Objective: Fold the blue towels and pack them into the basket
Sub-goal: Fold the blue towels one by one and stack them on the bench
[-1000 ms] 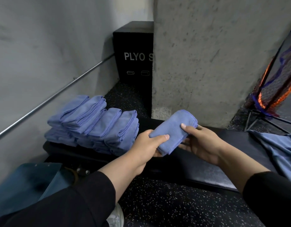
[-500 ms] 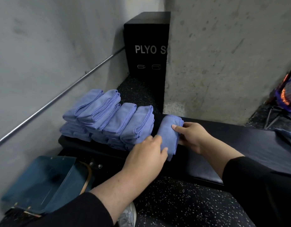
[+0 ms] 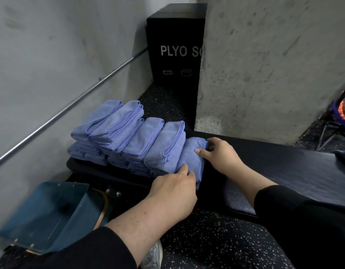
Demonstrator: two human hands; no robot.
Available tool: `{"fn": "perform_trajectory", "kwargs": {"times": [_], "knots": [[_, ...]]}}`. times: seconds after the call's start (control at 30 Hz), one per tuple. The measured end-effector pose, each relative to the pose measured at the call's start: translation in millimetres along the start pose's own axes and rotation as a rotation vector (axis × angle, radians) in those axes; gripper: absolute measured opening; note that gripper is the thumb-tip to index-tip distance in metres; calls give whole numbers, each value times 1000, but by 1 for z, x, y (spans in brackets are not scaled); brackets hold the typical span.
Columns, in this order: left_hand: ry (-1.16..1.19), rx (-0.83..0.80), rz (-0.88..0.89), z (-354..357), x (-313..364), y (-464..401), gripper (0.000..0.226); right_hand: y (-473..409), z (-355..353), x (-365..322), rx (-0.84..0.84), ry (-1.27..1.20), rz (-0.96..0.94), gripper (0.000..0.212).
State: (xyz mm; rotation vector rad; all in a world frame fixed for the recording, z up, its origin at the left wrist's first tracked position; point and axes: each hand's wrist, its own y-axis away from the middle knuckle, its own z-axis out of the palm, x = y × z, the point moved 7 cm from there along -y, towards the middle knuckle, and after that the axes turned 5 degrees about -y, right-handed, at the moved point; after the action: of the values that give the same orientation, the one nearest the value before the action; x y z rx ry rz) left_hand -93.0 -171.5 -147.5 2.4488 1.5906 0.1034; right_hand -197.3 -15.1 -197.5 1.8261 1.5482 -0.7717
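A folded blue towel [image 3: 191,158] lies at the right end of a row of folded blue towels [image 3: 136,140] on a black padded bench [image 3: 274,162]. My left hand [image 3: 173,195] grips its near end with the fingertips on top. At the towel's far end, my right hand [image 3: 222,154] holds it, thumb on top and fingers curled round the far corner. The row is two layers deep and leans to the left. A blue-green basket [image 3: 51,216] sits on the floor at the lower left, below the bench, with nothing visible inside.
A black plyo box [image 3: 175,45] stands behind the bench beside a concrete pillar [image 3: 265,65]. A metal rail [image 3: 70,107] runs along the left wall. More blue cloth [image 3: 342,158] shows at the bench's right edge. The floor is speckled black rubber.
Both hands carried the folded towel leftward from mid-air down onto the bench, setting it against the right end of the row. The view turned left, bringing the basket into sight.
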Motion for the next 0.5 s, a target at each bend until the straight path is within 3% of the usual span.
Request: {"fn": "perform_trajectory", "kwargs": {"times": [0.1,0.2,0.3,0.5], "knots": [[36,33,-14,-6,0,0,25,12,-18,-23,183,161,-277,55],[60,70,-19,-11,-1,-1,21,25,-11,-43,105,327,-533,28],[58,64,-26,-11,-1,-3,22,31,6,-31,-48,433,-523,25],[132,223,-46,-44,10,-6,25,42,-34,-35,64,227,-499,27]]}}
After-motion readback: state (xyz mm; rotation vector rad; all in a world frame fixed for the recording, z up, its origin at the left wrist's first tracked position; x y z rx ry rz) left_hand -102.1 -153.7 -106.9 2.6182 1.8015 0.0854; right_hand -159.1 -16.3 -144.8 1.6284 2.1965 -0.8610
